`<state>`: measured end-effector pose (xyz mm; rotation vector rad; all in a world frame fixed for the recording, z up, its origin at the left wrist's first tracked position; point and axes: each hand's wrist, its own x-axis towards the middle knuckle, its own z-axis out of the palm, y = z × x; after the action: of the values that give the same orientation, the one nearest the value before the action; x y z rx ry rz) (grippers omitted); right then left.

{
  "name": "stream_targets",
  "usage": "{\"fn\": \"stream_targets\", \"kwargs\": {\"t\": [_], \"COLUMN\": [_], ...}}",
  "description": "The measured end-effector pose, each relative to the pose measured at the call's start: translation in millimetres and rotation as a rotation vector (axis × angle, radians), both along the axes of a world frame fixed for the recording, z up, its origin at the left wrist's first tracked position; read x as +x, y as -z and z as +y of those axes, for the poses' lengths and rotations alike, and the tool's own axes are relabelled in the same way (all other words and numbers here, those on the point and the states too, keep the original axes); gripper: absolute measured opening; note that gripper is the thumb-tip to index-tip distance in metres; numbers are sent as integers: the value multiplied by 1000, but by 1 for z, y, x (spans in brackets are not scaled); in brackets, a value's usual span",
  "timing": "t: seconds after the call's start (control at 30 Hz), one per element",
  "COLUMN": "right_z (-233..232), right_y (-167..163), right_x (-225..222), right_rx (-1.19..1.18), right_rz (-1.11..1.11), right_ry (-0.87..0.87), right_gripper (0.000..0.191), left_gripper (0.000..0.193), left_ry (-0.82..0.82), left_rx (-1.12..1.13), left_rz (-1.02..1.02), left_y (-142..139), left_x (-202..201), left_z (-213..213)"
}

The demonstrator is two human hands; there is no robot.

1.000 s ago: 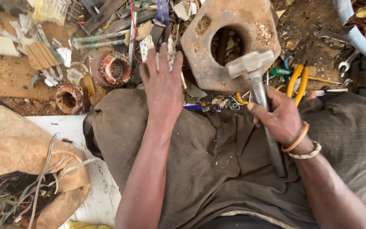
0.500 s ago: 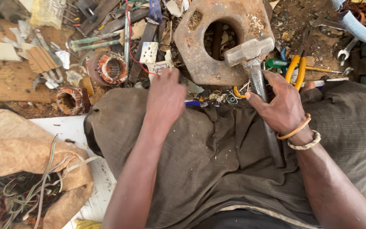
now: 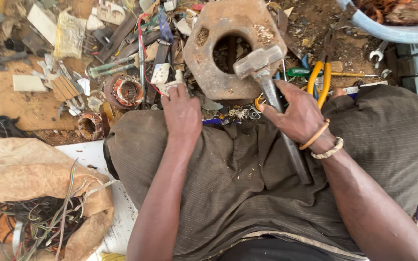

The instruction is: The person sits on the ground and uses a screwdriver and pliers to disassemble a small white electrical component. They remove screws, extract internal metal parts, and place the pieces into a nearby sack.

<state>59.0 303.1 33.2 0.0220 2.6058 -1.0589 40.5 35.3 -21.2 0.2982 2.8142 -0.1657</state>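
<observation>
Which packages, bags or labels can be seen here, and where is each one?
Clear plastic packet: top left among the scrap, rectangular, yellowish contents.
Brown sack: lower left, open and crumpled, with tangled wires inside.
No labels or screens can be made out.

Both bare arms reach forward from the near edge, hands out past the knees.

The left hand lies palm down, fingers curled under at the far end, forearm running straight back toward the body. The right hand is closed in a grip, thumb stretched leftward, two bands around its wrist, forearm angling off to the near right.
</observation>
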Motion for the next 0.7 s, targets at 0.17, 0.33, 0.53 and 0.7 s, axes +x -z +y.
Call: {"fn": "stream_targets", "kwargs": {"t": [0.17,0.33,0.53,0.7], "right_z": [2,3,6,7], "right_y": [-2,0,3,10], "right_x": [0,2,4,7], "right_rx": [-13,-8,-55,-61], "right_rz": [-27,5,33,34], "right_ry": [-35,-41,-61,-46], "right_gripper": [41,40,43,49], "left_gripper": [19,26,23,24], "left_ry": [-131,-58,-35,-42], "left_rx": [247,29,9,127], "left_rz": [67,61,88,182], "left_y": [-4,9,30,31], "left_x": [13,15,16,18], "left_z": [-12,-5,1,1]}}
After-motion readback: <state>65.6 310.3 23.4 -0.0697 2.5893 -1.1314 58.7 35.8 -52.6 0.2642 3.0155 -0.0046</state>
